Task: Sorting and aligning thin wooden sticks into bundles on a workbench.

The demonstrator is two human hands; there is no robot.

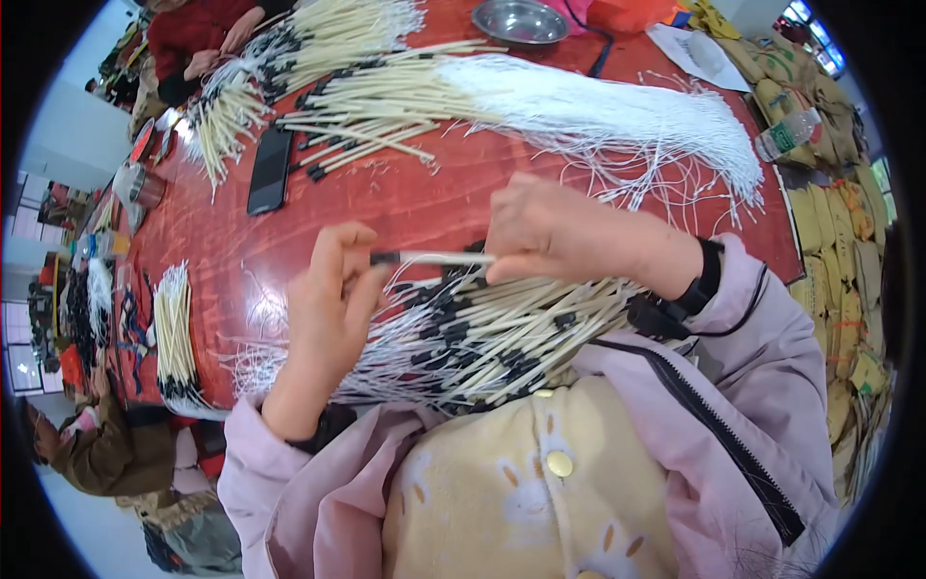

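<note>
My right hand (550, 230) is closed on one end of a thin pale stick (439, 258), held level above the table. Its black-wrapped end (384, 258) points at my left hand (333, 289), whose thumb and forefinger are apart beside it. A loop of white cord hangs close to the left thumb; whether the fingers touch it is unclear. Below both hands, against my front, lies a heap of similar pale sticks (526, 323) with black ends and white cords (386, 352). My right wrist has a black band (709, 280).
On the red table (386, 203) lie a black phone (270, 171), a small stick bundle (176, 328), and a long bundle with white cords (617, 96). A metal bowl (521, 21) stands at the far side. Other people (116, 454) sit left and far left; sacks (834, 241) are stacked right.
</note>
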